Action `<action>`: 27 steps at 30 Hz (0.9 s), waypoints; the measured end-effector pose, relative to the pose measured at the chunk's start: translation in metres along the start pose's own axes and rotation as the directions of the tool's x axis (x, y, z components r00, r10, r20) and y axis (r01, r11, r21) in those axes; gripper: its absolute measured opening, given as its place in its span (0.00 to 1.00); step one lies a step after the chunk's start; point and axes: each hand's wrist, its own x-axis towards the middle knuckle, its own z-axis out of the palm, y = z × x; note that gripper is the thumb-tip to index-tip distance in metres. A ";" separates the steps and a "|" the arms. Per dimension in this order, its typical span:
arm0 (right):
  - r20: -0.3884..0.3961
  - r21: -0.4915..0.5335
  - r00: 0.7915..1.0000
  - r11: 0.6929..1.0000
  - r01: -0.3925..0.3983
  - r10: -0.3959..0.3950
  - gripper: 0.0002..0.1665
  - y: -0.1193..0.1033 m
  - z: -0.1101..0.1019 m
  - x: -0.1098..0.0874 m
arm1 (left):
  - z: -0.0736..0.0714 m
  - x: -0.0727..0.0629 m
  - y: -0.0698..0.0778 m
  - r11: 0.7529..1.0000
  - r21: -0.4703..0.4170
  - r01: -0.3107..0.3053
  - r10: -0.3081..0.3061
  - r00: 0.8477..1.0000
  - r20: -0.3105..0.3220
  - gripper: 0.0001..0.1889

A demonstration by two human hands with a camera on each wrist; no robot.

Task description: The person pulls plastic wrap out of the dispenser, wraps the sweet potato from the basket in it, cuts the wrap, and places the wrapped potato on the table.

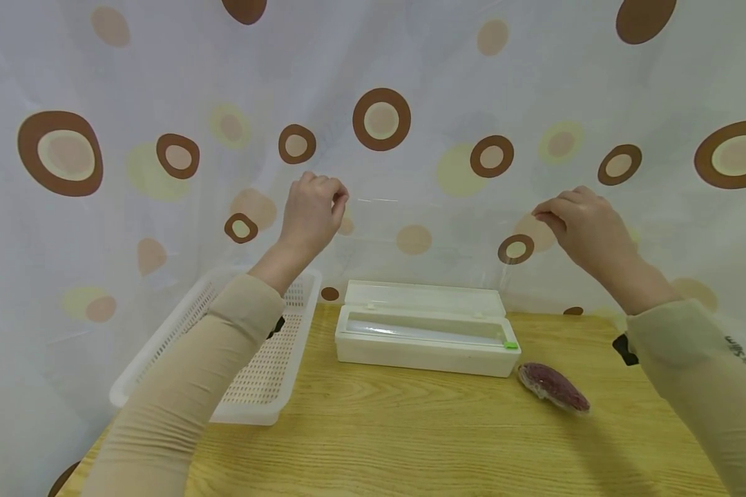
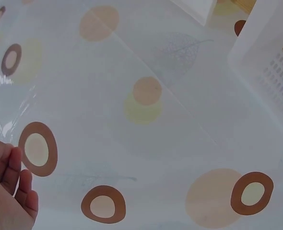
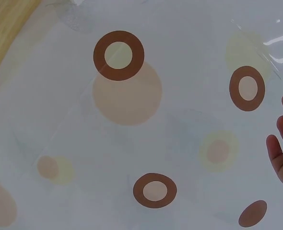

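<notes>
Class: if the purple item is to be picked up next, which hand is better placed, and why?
Probably the right hand: the purple item lies on that side, while the left hand is nearer the basket. Both appear to pinch clear film, though.

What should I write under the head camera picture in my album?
Two hands hold clear film above an open white box, with a wrapped purple bundle nearby.

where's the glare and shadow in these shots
Head view: thin glints on the clear film between the left hand and right hand, soft shadow on the wooden table by the wrapped purple item; left wrist view: bright streaks above the left hand; right wrist view: white streaks high near the right edge.
</notes>
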 end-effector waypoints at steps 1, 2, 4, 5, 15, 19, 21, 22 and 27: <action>0.000 0.000 1.000 1.000 -0.003 0.003 0.07 0.000 0.000 0.000 | 0.000 0.000 0.000 1.000 -0.002 0.002 -0.002 1.000 0.002 0.06; 0.001 0.000 1.000 1.000 -0.004 0.004 0.07 0.000 0.000 0.000 | 0.000 0.000 0.000 1.000 -0.005 0.003 -0.003 1.000 0.004 0.06; 0.008 0.002 1.000 1.000 -0.006 0.006 0.07 0.000 0.000 -0.001 | -0.001 -0.001 0.000 1.000 -0.011 0.005 -0.005 1.000 0.009 0.06; 0.011 0.003 1.000 1.000 -0.007 0.006 0.07 0.000 0.001 -0.001 | -0.001 -0.002 0.000 1.000 -0.013 0.006 -0.005 1.000 0.012 0.06; 0.014 0.034 1.000 0.999 0.004 -0.004 0.07 -0.002 0.006 -0.004 | -0.001 -0.007 -0.003 0.999 -0.044 0.014 -0.012 0.999 0.045 0.04; 0.002 0.039 1.000 0.999 0.009 -0.009 0.08 -0.004 0.007 -0.006 | -0.002 -0.008 -0.005 0.999 -0.050 -0.011 0.013 0.999 0.039 0.04; 0.004 0.042 1.000 0.999 0.005 -0.005 0.08 -0.005 0.006 -0.007 | -0.004 -0.009 -0.006 0.998 -0.055 -0.023 0.025 0.999 0.036 0.04; 0.007 0.043 1.000 0.999 -0.001 0.001 0.08 -0.006 0.006 -0.007 | -0.004 -0.010 -0.006 0.998 -0.057 -0.028 0.030 0.999 0.035 0.04; 0.009 0.062 0.999 0.997 -0.035 0.034 0.08 -0.011 0.002 -0.010 | -0.009 -0.015 -0.006 0.996 -0.069 -0.053 0.055 0.998 0.033 0.04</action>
